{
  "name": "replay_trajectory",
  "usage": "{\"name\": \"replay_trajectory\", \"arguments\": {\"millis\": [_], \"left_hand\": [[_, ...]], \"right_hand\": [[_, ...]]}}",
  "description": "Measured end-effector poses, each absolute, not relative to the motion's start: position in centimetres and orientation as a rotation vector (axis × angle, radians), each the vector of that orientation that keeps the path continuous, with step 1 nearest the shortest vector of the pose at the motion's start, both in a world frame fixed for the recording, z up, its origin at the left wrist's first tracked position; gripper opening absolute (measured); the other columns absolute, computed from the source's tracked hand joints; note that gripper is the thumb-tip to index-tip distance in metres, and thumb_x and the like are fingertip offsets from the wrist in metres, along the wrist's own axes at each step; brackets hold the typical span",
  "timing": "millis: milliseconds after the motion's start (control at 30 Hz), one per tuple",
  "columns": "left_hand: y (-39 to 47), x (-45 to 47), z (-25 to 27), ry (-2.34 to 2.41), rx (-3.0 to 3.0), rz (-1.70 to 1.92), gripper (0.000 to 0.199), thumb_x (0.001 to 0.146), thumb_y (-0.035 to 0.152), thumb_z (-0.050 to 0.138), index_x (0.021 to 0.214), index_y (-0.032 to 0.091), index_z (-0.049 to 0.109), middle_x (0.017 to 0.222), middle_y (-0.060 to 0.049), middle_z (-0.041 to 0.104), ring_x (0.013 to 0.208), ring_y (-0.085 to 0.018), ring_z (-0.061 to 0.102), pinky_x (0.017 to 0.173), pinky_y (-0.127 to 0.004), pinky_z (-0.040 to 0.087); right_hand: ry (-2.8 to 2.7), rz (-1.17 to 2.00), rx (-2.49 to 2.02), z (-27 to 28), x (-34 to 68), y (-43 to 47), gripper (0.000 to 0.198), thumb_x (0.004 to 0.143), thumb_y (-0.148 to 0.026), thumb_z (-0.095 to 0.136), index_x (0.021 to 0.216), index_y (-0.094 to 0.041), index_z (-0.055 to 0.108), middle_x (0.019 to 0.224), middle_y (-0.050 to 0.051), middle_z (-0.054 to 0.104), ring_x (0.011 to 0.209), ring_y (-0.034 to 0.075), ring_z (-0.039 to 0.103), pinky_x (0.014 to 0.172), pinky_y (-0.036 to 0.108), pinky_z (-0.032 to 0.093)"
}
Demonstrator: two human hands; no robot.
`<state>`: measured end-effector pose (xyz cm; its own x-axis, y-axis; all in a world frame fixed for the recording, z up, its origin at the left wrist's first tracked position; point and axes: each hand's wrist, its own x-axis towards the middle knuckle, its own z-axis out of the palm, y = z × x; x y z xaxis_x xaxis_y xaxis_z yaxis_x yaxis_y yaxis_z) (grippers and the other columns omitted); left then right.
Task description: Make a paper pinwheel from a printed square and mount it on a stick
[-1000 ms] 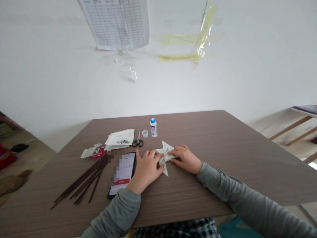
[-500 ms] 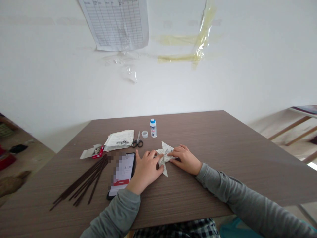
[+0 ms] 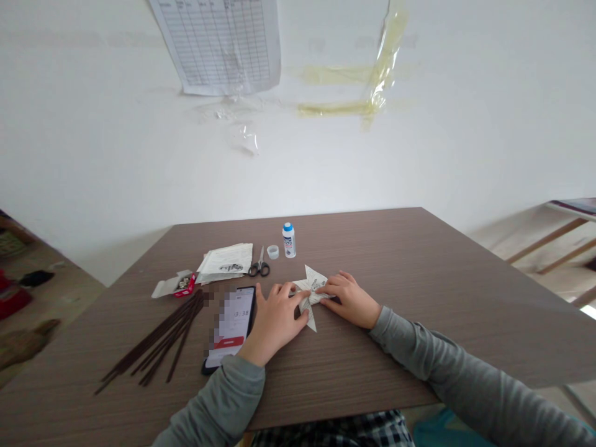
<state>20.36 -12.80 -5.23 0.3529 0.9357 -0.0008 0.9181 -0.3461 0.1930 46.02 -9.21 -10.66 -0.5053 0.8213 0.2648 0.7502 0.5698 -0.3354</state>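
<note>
A paper pinwheel [image 3: 316, 279], made of printed paper with pointed blades, lies on the table between my hands. My left hand [image 3: 278, 313] is on its left side, index finger at the centre fold and thumb by the lower blade. From the right, my right hand [image 3: 347, 300] grips the pinwheel's edge, its fingers bent and pressed on the paper near the middle. Parts of the blades are hidden beneath my fingers. Just left of my left hand lies a phone [image 3: 230, 329] with a lit screen.
On the brown table [image 3: 372, 242] stand a white glue bottle [image 3: 289, 242] with a blue cap and a small clear cup [image 3: 272, 252]. Scissors [image 3: 259, 265], printed paper sheets [image 3: 226, 261], an opened red box [image 3: 185, 283] of small metal pieces and dark thin sticks [image 3: 153, 338] lie leftward.
</note>
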Motion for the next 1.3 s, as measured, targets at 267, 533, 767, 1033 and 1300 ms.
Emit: {"name": "replay_trajectory", "arguments": {"millis": [267, 533, 767, 1033, 1300], "left_hand": [[-12.64, 20.31, -5.17, 1.703, 2.473, 0.140, 0.051, 0.120, 0.032, 0.080, 0.169, 0.042, 0.091, 0.168, -0.015, 0.085, 0.163, -0.050, 0.073, 0.153, -0.101, 0.029], [-12.88, 20.30, -4.77, 1.673, 2.495, 0.156, 0.051, 0.121, 0.027, 0.077, 0.169, 0.036, 0.091, 0.167, -0.017, 0.086, 0.159, -0.050, 0.073, 0.150, -0.104, 0.031], [-12.72, 20.15, -5.11, 1.676, 2.515, 0.173, 0.048, 0.120, 0.028, 0.081, 0.165, 0.040, 0.093, 0.164, -0.015, 0.087, 0.158, -0.050, 0.076, 0.150, -0.102, 0.037], [-12.63, 20.06, -5.68, 1.707, 2.484, 0.224, 0.048, 0.117, 0.033, 0.088, 0.164, 0.044, 0.093, 0.165, -0.013, 0.086, 0.159, -0.049, 0.075, 0.152, -0.096, 0.039], [-12.73, 20.31, -5.23, 1.727, 2.433, 0.188, 0.054, 0.118, 0.031, 0.086, 0.171, 0.038, 0.088, 0.172, -0.016, 0.084, 0.165, -0.052, 0.073, 0.150, -0.100, 0.039]], "right_hand": [[-2.384, 0.249, -1.265, -10.60, 45.95, -9.38, 0.032, 0.119, -0.021, 0.079, 0.141, -0.031, 0.100, 0.128, 0.012, 0.096, 0.131, 0.036, 0.091, 0.145, 0.064, 0.057], [-2.410, 0.253, -1.275, -10.79, 46.07, -9.06, 0.030, 0.120, -0.025, 0.083, 0.142, -0.033, 0.100, 0.129, 0.011, 0.096, 0.132, 0.036, 0.092, 0.148, 0.069, 0.057], [-2.420, 0.254, -1.264, -10.78, 45.98, -9.16, 0.031, 0.122, -0.023, 0.080, 0.146, -0.027, 0.099, 0.129, 0.014, 0.095, 0.131, 0.035, 0.090, 0.148, 0.071, 0.055], [-2.400, 0.259, -1.287, -10.50, 46.00, -9.24, 0.031, 0.117, -0.022, 0.082, 0.138, -0.035, 0.101, 0.129, 0.010, 0.096, 0.131, 0.036, 0.092, 0.146, 0.065, 0.058], [-2.414, 0.280, -1.292, -10.24, 45.90, -9.33, 0.031, 0.119, -0.021, 0.082, 0.142, -0.032, 0.100, 0.131, 0.012, 0.095, 0.135, 0.036, 0.090, 0.148, 0.066, 0.056]]}}
